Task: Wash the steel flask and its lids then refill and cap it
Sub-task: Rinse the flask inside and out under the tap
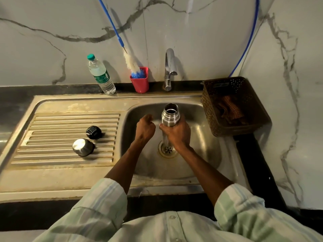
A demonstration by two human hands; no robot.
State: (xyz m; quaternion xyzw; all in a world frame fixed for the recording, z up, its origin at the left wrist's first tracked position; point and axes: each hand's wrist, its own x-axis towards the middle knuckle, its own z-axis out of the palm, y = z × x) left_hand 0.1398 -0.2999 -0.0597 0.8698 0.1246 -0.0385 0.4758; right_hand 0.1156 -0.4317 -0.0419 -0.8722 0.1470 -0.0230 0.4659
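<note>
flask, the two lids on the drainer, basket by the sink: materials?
Flask: brushed steel, soft reflections. Dome lid: same steel, shinier top. Black lid: looks like moulded plastic, matte. Basket: brown perforated plastic, probably; regular holes.

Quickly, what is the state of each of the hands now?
Left hand: closed in a loose fist, holding nothing visible.
Right hand: closed around the steel flask, upright, uncapped.

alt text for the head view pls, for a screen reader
The right hand holds an open steel flask upright over the sink, the left hand loosely closed beside it. A black inner lid and steel cap sit on the drainboard.
</note>
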